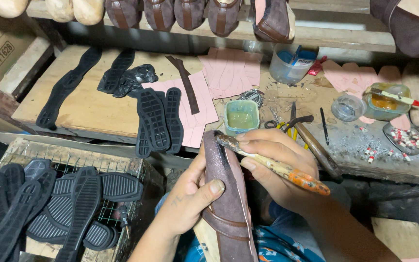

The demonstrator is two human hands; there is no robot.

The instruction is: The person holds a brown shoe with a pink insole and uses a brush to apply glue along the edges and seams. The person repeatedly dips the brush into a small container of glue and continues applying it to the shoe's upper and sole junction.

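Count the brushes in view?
2: one brush in the right hand, bristles on the brown shoe upper; another brush resting across the amber glue jar. Clutter may hide more.

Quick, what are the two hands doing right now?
Left hand: closed around the brown shoe upper, holding it up.
Right hand: closed on the brush, bristles touching the shoe's edge.
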